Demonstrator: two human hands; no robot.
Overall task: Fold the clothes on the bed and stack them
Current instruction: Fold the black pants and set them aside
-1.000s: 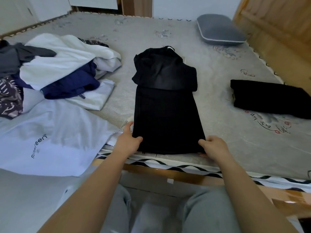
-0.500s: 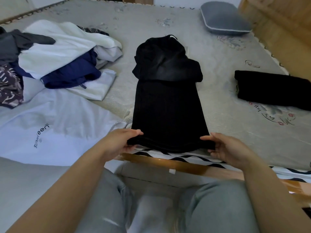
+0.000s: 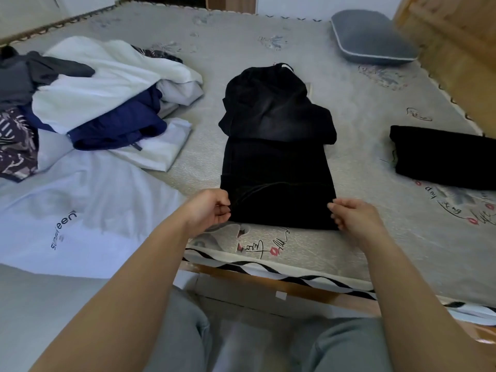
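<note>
While the black garment (image 3: 277, 167) is lying lengthwise on the bed (image 3: 375, 224), I am pinching its near corners with both hands, left (image 3: 208, 210) and right (image 3: 354, 218). Being soft and limp, it is probably needing both corners lifted together.

Two bare forearms with no sleeves, bare hands, left hand (image 3: 208, 210), right hand (image 3: 354, 220), no rings or watch visible, light grey trousers (image 3: 182, 342) with soft folds

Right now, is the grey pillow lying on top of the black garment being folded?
No, the grey pillow lies apart at the far right corner of the bed, well beyond the black garment that both hands hold.
</note>
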